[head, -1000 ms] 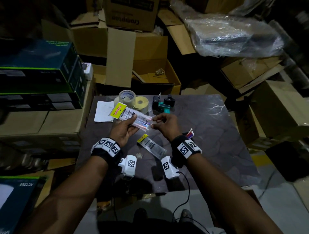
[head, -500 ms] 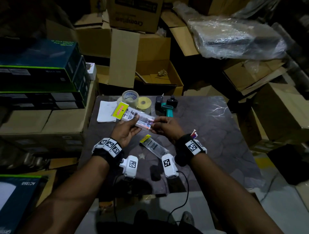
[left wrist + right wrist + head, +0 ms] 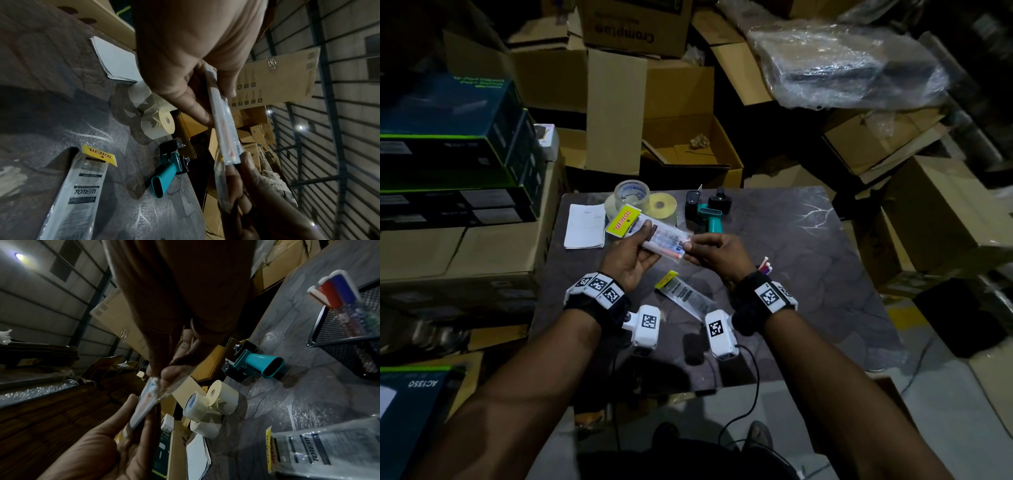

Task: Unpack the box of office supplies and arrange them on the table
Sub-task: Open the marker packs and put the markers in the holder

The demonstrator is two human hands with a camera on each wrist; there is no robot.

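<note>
A clear packet of pens [image 3: 664,240] with a yellow TOTEM header hangs above the dark table [image 3: 808,274]. My left hand [image 3: 645,240] grips its middle, thumb on top and fingers beneath. My right hand [image 3: 688,245] pinches its right end. The left wrist view shows the packet [image 3: 224,129] edge-on between thumb and fingers. In the right wrist view the pinched end [image 3: 156,386] is crumpled. A second TOTEM packet [image 3: 685,296] lies flat on the table between my wrists.
Along the table's far side sit two tape rolls [image 3: 631,195], a teal tape dispenser [image 3: 710,216] and a white paper pad [image 3: 584,226]. A black mesh holder [image 3: 345,337] with pens stands by my right wrist. An open cardboard box [image 3: 688,150] lies beyond; stacked boxes surround the table.
Both hands still hold the pen packet above the table. My right fingers have closed in on its right end, and the packet has tilted slightly.
</note>
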